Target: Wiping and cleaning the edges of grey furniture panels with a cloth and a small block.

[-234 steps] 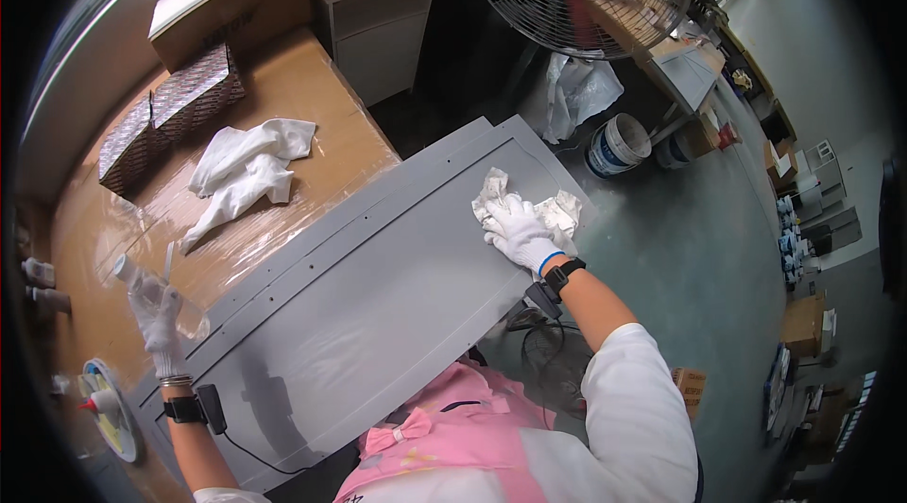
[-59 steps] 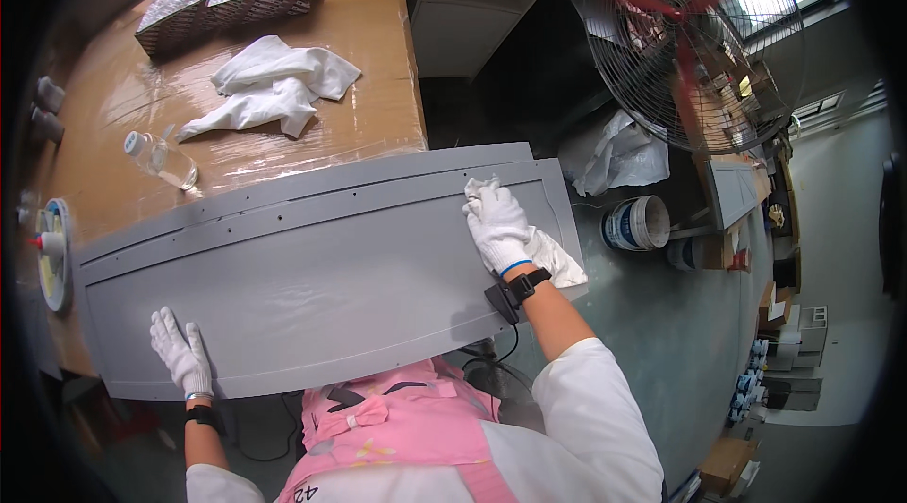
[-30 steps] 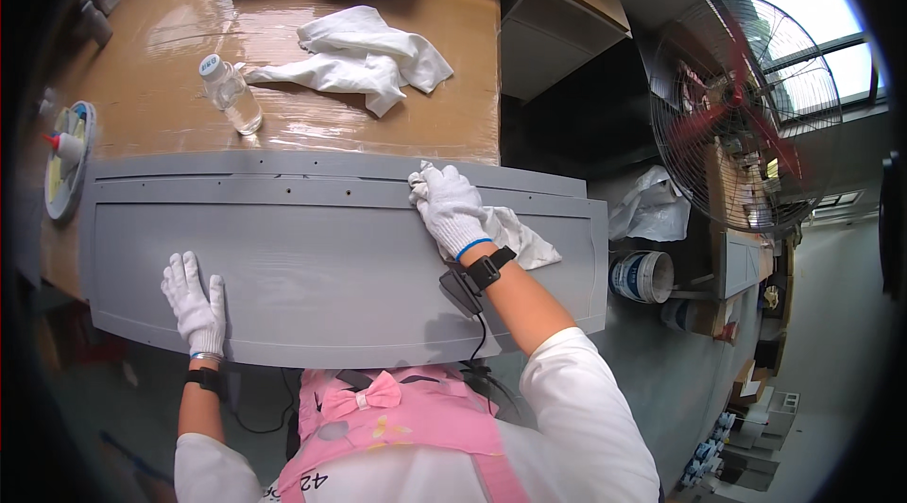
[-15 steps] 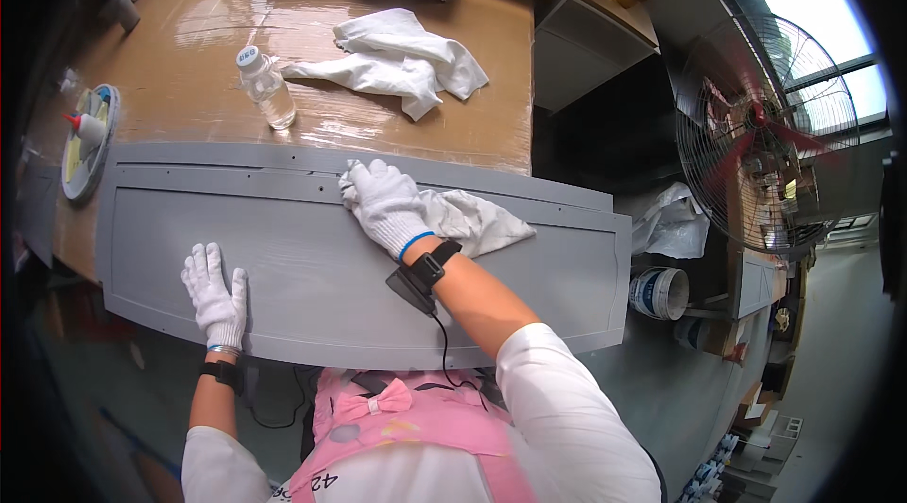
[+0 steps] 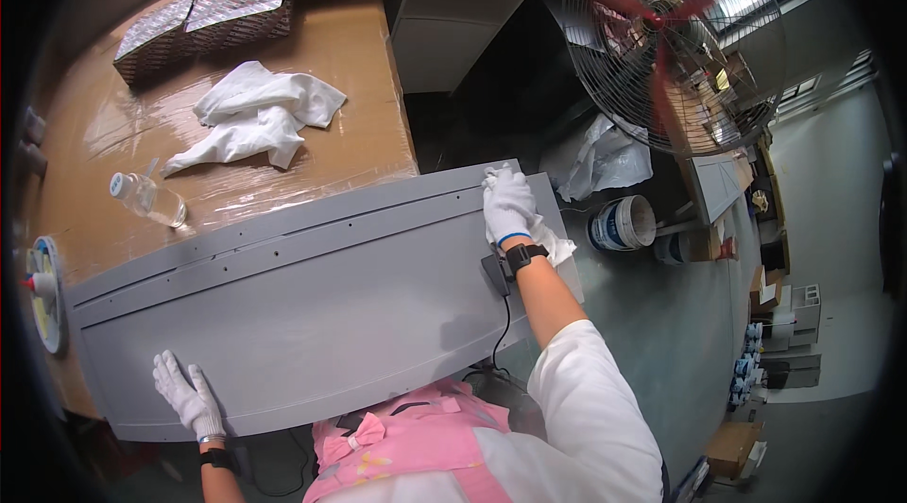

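One gry panel under L hand, spread wide, & R hand gripping rag nr R end

Smooth grey panel, crumpled cloth rag, glossy film-wrapped tabletop

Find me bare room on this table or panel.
Free: the grey panel between the left hand and right hand; the table between the white cloth and panel. Crowded: the panel's right end, under the right hand and rag; the table where bottle nears cloth.
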Tool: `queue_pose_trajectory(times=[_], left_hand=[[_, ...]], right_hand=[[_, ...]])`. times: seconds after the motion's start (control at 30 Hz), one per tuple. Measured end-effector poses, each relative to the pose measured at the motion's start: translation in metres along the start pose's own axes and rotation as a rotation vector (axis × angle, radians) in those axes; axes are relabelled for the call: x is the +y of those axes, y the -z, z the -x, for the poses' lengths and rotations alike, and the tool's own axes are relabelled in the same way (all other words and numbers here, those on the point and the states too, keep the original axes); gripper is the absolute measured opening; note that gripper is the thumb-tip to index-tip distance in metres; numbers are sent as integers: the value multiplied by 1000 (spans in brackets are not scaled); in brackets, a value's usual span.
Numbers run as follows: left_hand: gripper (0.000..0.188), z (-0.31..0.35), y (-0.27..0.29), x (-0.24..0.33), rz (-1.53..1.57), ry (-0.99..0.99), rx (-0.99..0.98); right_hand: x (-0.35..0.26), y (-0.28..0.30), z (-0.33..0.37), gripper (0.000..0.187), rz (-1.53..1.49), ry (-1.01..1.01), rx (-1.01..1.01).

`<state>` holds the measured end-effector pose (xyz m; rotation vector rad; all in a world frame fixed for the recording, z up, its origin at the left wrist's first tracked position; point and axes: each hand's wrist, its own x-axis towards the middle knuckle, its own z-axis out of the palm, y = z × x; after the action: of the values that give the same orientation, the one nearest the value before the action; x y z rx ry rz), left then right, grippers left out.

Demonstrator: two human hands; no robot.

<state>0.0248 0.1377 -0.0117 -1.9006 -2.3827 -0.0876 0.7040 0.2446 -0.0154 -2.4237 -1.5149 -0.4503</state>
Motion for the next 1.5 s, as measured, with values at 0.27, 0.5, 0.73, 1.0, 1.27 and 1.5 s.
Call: queue_pose_trajectory(times=[0.27, 0.5, 0.73, 1.0, 1.27, 1.5], left_hand=[[55, 9, -2, -24, -64, 11, -5], [55, 11, -2, -22, -9, -37, 20], [56, 3, -11, -23, -30, -44, 26], [56, 10, -8, -25, 11, -17, 22], [55, 16, 2, -32, -37, 16, 7], [55, 12, 0, -29, -76, 15, 12]], right_hand=[[-81, 53, -1, 36, -182, 90, -337], [123, 64, 3, 37, 106, -284, -407], [129, 51, -12, 24, 95, -42, -392], [99, 63, -28, 24, 202, -53, -512], [88, 49, -33, 29, 258, 43, -540], [101, 29, -33, 18, 167, 54, -527]])
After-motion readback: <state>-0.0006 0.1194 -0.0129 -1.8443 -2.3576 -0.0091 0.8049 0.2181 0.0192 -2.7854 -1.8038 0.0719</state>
